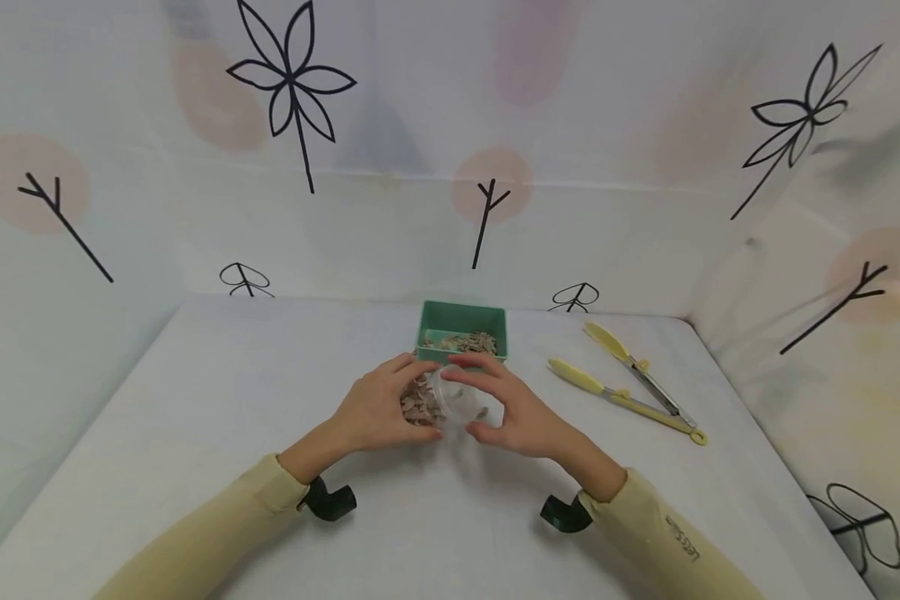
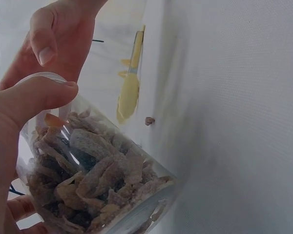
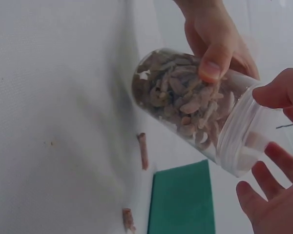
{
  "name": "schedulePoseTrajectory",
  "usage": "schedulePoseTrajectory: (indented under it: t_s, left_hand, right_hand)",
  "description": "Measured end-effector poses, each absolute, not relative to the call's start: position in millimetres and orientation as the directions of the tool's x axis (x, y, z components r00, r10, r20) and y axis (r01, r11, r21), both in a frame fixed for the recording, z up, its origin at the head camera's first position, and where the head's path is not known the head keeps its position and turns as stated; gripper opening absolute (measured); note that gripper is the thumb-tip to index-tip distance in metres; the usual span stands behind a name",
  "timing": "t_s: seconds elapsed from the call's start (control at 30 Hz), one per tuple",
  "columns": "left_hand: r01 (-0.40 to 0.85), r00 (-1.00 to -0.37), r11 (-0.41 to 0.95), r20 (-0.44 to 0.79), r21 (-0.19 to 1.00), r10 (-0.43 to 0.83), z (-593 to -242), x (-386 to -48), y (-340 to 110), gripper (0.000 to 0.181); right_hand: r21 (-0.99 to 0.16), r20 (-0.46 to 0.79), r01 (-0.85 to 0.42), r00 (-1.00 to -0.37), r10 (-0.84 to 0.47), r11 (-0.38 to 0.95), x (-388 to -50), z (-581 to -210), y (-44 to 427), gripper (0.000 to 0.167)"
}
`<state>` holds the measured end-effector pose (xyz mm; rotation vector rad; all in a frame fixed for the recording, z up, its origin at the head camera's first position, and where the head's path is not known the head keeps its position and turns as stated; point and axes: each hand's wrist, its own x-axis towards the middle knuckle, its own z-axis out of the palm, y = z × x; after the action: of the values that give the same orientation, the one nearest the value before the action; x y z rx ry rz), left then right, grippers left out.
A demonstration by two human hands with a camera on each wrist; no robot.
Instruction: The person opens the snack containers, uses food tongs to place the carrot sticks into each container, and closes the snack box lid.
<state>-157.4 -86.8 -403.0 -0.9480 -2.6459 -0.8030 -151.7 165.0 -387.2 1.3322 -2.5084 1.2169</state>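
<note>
My left hand (image 1: 378,408) grips a clear jar (image 3: 185,97) around its side, thumb and fingers curled on it. Full of brownish dried strips (image 2: 97,165), the jar lies tilted low over the table with its mouth end toward the right hand. Around that clear rim (image 3: 241,129), my right hand (image 1: 521,417) holds its fingers spread and bent. In the left wrist view its thumb stands off the jar; whether any fingertip touches the rim I cannot tell. Just behind both hands stands a green box (image 1: 462,315) with similar pieces (image 1: 472,342) inside.
Yellow-tipped metal tongs (image 1: 630,396) lie spread apart on the right of the white-covered table (image 1: 270,358). Loose dried pieces (image 3: 143,151) lie on the cloth near the jar and box. White patterned cloth walls (image 1: 390,225) enclose the back and sides.
</note>
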Motion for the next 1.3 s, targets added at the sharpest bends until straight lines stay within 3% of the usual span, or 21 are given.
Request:
schedulePoseTrajectory:
  t_s: [0.2, 0.57, 0.8, 1.03, 1.3]
  left_hand:
    - [0.634, -0.773, 0.645, 0.378, 0.427, 0.509, -403.8, -157.0, -86.4, 0.080]
    - [0.616, -0.785, 0.666, 0.388, 0.420, 0.483, -406.2, -154.0, -80.3, 0.082]
    - [0.603, -0.797, 0.658, 0.363, 0.450, 0.482, -406.2, -152.8, -79.1, 0.083]
    - [0.560, -0.821, 0.634, 0.257, 0.533, 0.509, -404.5, -152.2, -80.5, 0.078]
    - [0.570, -0.740, 0.453, 0.189, 0.686, 0.645, -403.1, -160.2, -89.0, 0.071]
  right_hand:
    - [-0.579, 0.421, -0.747, -0.618, -0.664, 0.328, -152.0, -388.2, 161.6, 0.064]
    - [-0.631, 0.321, -0.600, -0.779, -0.539, 0.492, -149.1, -387.3, 153.1, 0.057]
    - [-0.658, 0.314, -0.583, -0.788, -0.529, 0.477, -148.0, -383.7, 151.2, 0.056]
    - [-0.673, 0.348, -0.627, -0.736, -0.581, 0.391, -150.1, -385.5, 156.3, 0.054]
    - [-0.642, 0.415, -0.745, -0.535, -0.736, 0.179, -156.0, -383.3, 166.4, 0.059]
